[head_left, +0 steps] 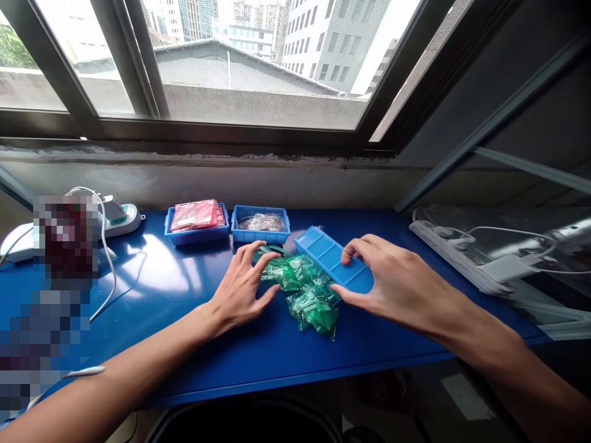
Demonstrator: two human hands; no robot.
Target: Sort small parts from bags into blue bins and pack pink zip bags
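Observation:
My right hand grips a small blue plastic bin by its near end, thumb on one side and fingers on the other. A ribbed face of the bin is turned toward me. It is tilted over a loose pile of green clear-wrapped packets on the blue table, covering part of the pile. Left of that pile, my left hand holds nothing. Its fingers are spread and curved, with the tips near the packets' edge; whether they touch is unclear.
Against the wall stand a blue bin of red packets and a blue bin of small silvery packets. A white power strip with cables lies left; another power strip lies right. Pixelation hides the far left.

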